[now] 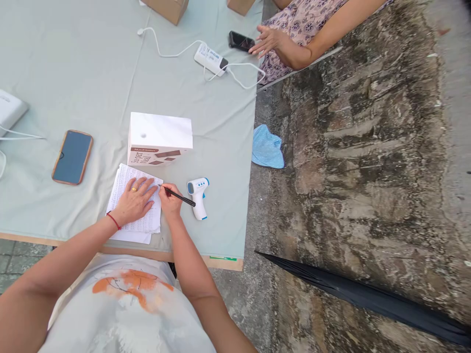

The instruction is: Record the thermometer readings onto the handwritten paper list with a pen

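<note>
My left hand [135,198] lies flat with its fingers spread on a written sheet of paper [143,224], which rests on more paper. My right hand [170,200] is closed around a black pen [179,196], its tip at the sheet's upper right edge. Just right of that hand lies a white and blue infrared thermometer [198,196]. A white and brown box [160,131] stands directly beyond the paper. Off to the left is a smartphone [72,157] in a brown-edged case, its screen dark.
Another person's hand [270,41] is beside a black phone [241,41] at the far right edge of the cloth-covered table [91,73]. Near it lies a white power bank [210,59] with cables. Cardboard boxes [169,7] stand at the back. A blue cloth [267,147] hangs at the right edge.
</note>
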